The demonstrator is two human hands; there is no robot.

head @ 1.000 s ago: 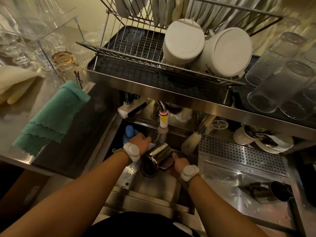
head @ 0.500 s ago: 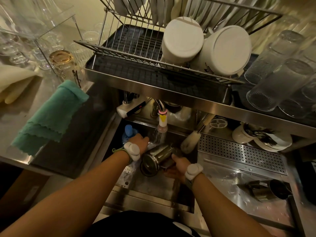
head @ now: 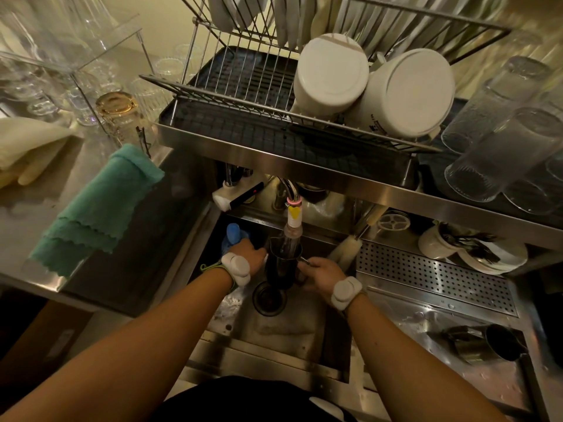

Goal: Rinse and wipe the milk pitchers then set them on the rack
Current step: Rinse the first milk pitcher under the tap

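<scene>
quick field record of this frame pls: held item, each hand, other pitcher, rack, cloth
held item: pitcher, upright, mouth under the faucet, over the sink
right hand: grips the pitcher at its handle side
left hand: against the pitcher's left side; grip unclear
second pitcher: on its side on the wet drainboard, right of the sink
rack: holds white tubs and plates; no pitcher visible on it
cloth: teal, folded, on the counter at left

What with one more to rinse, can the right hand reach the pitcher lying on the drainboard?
Probably, once freed: the right hand grips the upright pitcher; nothing stands between it and the lying pitcher.
</scene>
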